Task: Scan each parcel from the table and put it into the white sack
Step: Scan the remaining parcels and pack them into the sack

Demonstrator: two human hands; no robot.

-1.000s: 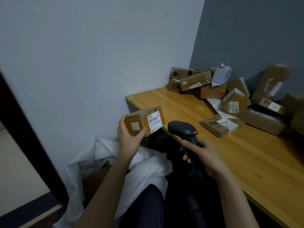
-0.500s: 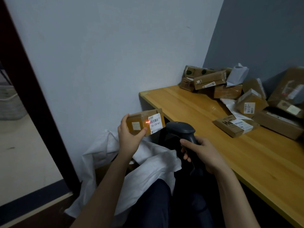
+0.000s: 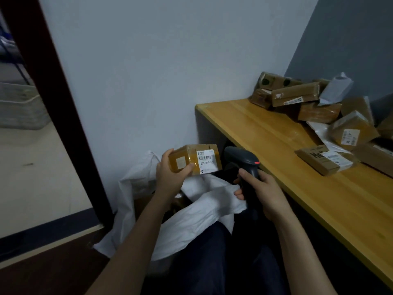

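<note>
At the left edge of the frame, a dark wooden door frame (image 3: 53,103) borders a pale wall. Lower centre, a crumpled white fabric sack (image 3: 197,218) slumps on the floor against that wall, beside the person's dark-trousered leg. Above the sack, the left hand (image 3: 170,180) grips a small tape-wrapped brown cardboard parcel (image 3: 187,159), thumb across its near face and its white barcode label (image 3: 205,161) turned to the right. Just beside the parcel, the right hand (image 3: 262,193) is wrapped round the grip of a black handheld barcode scanner (image 3: 244,159); a red light shows on the scanner's head, which faces the label. To the right, a yellow wooden surface (image 3: 265,145) carries a heap of brown cardboard parcels and white mailer bags (image 3: 297,96), piled toward the grey wall at upper right.
</note>
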